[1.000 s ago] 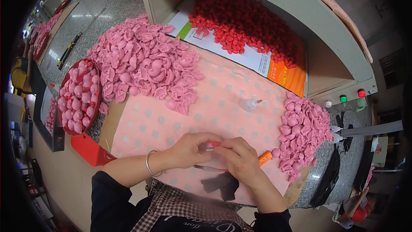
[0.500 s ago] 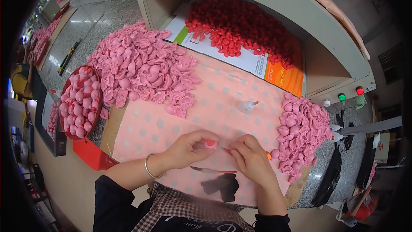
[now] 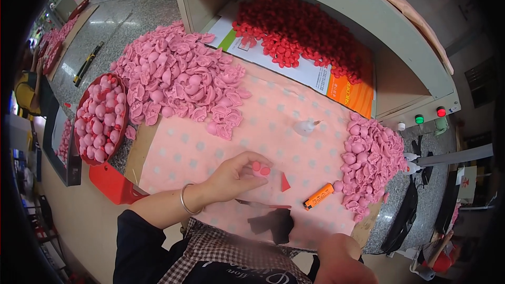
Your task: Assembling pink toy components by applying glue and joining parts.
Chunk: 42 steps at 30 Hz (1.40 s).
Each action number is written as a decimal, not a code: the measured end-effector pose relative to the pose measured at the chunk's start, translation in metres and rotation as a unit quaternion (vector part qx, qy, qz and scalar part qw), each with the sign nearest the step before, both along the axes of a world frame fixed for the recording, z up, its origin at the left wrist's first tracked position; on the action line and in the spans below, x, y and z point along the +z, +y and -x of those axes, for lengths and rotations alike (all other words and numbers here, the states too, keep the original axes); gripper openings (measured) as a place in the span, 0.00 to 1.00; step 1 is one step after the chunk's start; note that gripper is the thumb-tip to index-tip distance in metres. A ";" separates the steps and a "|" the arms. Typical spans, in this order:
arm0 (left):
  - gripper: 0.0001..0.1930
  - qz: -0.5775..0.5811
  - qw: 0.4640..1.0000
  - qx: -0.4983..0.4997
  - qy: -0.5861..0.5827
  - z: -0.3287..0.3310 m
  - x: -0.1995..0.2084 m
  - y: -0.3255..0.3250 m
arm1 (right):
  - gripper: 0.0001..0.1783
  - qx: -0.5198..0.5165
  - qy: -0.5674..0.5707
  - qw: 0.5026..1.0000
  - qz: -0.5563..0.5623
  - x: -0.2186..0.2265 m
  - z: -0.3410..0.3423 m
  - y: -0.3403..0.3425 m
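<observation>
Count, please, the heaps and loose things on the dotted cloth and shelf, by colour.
Pink petal heaps: 2, the large heap and the small heap
Red piece heaps: 1, the shelf heap
Red baskets of pink buds: 1
Orange lighters: 1
Red triangular scraps: 1
Total: 6
The left hand pinches a pink piece.

Soft, matt pink cloth with pale dots [image 3: 273, 126] covers the worktop, lying smooth with barely a wrinkle. Heaped on it, the big pile of pink moulded petal pieces [image 3: 176, 81] looks rubbery and dull, no shine at all. The small red bud-shaped pieces [image 3: 300, 34] behind look like glossier plastic, resting on smooth printed paper sheets [image 3: 310, 73]. A thin metal bangle [image 3: 185, 200] gleams on the left wrist. The orange plastic lighter [image 3: 319, 196] is slick and shiny. Speckled polished stone floor [image 3: 121, 13] reflects light.
</observation>
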<state>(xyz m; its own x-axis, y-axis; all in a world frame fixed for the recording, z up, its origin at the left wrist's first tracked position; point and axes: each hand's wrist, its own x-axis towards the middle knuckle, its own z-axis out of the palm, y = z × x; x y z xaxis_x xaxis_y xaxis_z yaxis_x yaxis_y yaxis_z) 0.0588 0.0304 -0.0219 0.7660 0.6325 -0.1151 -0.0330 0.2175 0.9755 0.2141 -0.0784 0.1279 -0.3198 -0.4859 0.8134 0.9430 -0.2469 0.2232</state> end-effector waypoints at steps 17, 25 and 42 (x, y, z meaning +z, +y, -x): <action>0.17 -0.034 0.999 0.009 -0.022 0.008 0.003 0.001 | 0.13 0.579 -0.112 0.805 0.069 0.014 0.034 0.025; 0.18 -0.031 0.999 0.006 -0.010 0.015 -0.002 0.000 | 0.11 0.707 -0.046 0.605 0.363 -0.029 0.010 -0.006; 0.20 0.127 0.985 -0.063 -0.097 -0.004 0.001 -0.001 | 0.10 0.493 0.549 0.145 0.659 -0.114 -0.025 0.031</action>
<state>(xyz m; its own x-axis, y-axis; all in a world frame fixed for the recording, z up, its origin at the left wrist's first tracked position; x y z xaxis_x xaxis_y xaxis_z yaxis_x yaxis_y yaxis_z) 0.0631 0.0295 -0.0207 0.8595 0.5009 -0.1017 -0.1698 0.4675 0.8675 0.2395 -0.0474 0.0139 0.0507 0.9541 -0.2951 0.0207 -0.2964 -0.9548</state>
